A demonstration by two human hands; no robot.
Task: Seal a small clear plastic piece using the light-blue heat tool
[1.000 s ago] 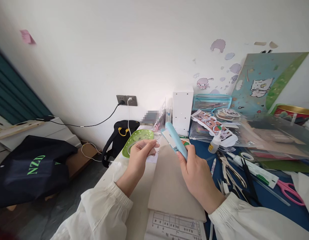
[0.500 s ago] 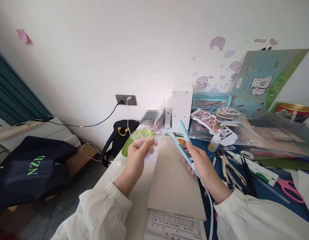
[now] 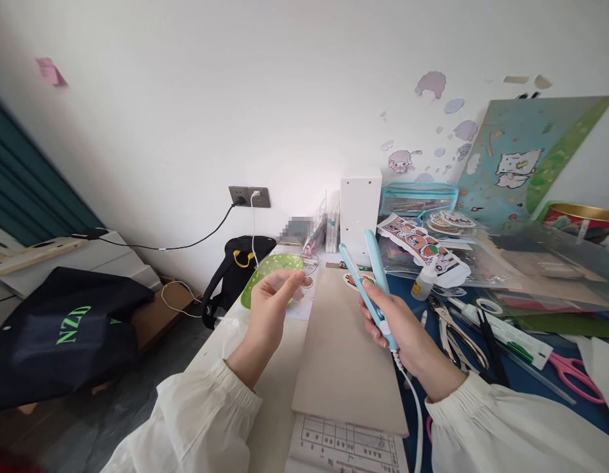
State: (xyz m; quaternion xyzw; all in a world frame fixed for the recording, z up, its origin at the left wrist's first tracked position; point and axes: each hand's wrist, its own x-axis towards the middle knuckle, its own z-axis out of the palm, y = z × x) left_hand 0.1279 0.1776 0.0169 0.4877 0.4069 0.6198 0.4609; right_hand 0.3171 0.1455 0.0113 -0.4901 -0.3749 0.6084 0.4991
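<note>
My right hand (image 3: pixel 390 318) is wrapped round a light-blue mini hair straightener (image 3: pixel 376 263). Its two arms stand apart in a V, pointing up and away from me, and a white cord (image 3: pixel 416 407) runs from its lower end. My left hand (image 3: pixel 272 309) is closed in a pinch, thumb against forefinger. At the fingertips shows a small see-through piece of plastic (image 3: pixel 308 282), its outline hard to make out. Below and between the hands lies a beige board (image 3: pixel 343 368). A carrot-patterned cutout (image 3: pixel 353 280) rests at its far end, partly behind the straightener.
A green tray (image 3: pixel 249 282) sits behind my left hand. On the right lie a hole punch (image 3: pixel 449 328), a small glue bottle (image 3: pixel 425 282), black tweezers (image 3: pixel 491 341), pink scissors (image 3: pixel 577 374) and printed cutouts (image 3: pixel 422 246). A white box (image 3: pixel 360 210) stands by the wall socket's (image 3: pixel 249 196) right.
My right hand and the straightener have shifted slightly right, uncovering more of the carrot cutout. The straightener has turned more upright. My left hand keeps its pinch almost in place.
</note>
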